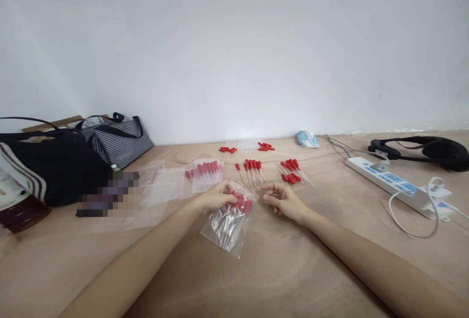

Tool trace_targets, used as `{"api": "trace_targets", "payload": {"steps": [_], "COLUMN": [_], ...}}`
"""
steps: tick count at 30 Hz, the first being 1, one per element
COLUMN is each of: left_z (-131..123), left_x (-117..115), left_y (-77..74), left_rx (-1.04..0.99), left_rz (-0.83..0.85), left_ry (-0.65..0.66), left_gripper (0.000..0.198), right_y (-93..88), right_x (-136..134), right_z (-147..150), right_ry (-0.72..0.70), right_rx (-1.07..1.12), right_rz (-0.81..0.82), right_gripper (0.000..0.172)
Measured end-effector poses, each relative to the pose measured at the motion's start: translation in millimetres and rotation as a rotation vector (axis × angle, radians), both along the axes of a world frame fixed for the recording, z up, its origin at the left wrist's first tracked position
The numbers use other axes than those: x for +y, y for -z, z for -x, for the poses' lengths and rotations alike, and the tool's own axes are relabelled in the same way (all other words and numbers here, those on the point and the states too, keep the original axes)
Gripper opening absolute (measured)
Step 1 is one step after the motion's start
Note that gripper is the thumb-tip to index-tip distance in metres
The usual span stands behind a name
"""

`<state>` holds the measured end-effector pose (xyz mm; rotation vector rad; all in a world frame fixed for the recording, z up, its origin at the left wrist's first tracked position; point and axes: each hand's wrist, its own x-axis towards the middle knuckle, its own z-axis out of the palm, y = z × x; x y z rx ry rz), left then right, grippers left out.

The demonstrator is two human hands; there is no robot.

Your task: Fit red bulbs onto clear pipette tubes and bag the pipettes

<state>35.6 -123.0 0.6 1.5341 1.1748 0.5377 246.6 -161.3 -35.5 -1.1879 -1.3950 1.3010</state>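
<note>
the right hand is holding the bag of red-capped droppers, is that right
Not quite. The head view shows the left hand holding the bag of red-capped droppers. The right hand lies open and empty beside it.

left hand (215, 198) gripping clear bag (229, 220) of red-bulbed droppers | right hand (282, 201) just right of bag, loosely curled, empty | loose droppers (253, 171) beyond bag | power strip (397, 185) far right of bag

Pixelated patch (110, 192) beside black bag (54, 167)
</note>
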Motion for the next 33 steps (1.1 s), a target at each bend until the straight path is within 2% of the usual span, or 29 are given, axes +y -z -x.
{"api": "trace_targets", "payload": {"steps": [3, 4, 8, 12, 15, 17, 19, 22, 23, 25, 27, 29, 31, 33], "left_z": [9.7, 11.5, 10.6, 4.7, 8.0, 19.5, 40.6, 85.2, 100.9, 129.4, 150.8, 164.7, 173.2, 178.5], "left_x": [25.0, 36.4, 78.9, 93.5, 82.4, 66.3, 45.2, 12.3, 2.9, -11.1, -18.3, -19.9, -18.5, -17.3], "left_y": [-2.5, -3.9, -9.2, -9.2, -7.5, -5.7, -2.6, 5.3, 8.3, 14.1, 19.2, 24.1, 29.4, 34.1], "left_rx": [0.074, 0.103, 0.227, 0.411, 0.537, 0.609, 0.684, 1.043, 1.133, 1.245, 1.269, 1.253, 1.237, 1.209], "left_rz": [-0.268, -0.312, -0.421, -0.549, -0.659, -0.708, -0.745, -0.874, -0.844, -0.645, -0.449, -0.369, -0.402, -0.481], "left_ry": [-0.304, -0.358, -0.497, -0.563, -0.607, -0.614, -0.571, -0.461, -0.477, -0.565, -0.587, -0.54, -0.48, -0.454], "left_gripper": [0.024, 0.023, 0.026, 0.035, 0.04, 0.035, 0.026, 0.038, 0.045, 0.064, 0.079, 0.078, 0.07, 0.063], "right_y": [1.4, 2.0, 3.7, 3.8, 4.5, 6.1, 8.5, 12.7, 14.0, 15.7, 15.3, 12.1, 6.1, -0.5], "right_x": [0.7, 0.9, 0.9, 1.0, 0.8, 0.6, 0.5, 2.5, 4.4, 11.0, 22.4, 39.0, 59.3, 79.9], "right_z": [-1.9, -1.9, -0.8, -0.5, -0.8, -1.3, -1.9, -1.4, -0.4, 3.3, 8.4, 13.4, 16.4, 17.2], "right_ry": [0.025, 0.025, 0.021, 0.032, 0.028, 0.021, 0.045, 0.174, 0.224, 0.297, 0.335, 0.369, 0.427, 0.493], "right_rx": [-0.003, -0.007, -0.012, -0.004, -0.019, -0.057, -0.144, -0.385, -0.466, -0.596, -0.69, -0.77, -0.816, -0.81], "right_rz": [-0.009, -0.011, -0.019, -0.022, -0.032, -0.045, -0.094, -0.313, -0.404, -0.541, -0.593, -0.572, -0.478, -0.298], "right_gripper": [0.033, 0.033, 0.034, 0.038, 0.039, 0.035, 0.027, 0.015, 0.013, 0.012, 0.015, 0.019, 0.026, 0.03]}}
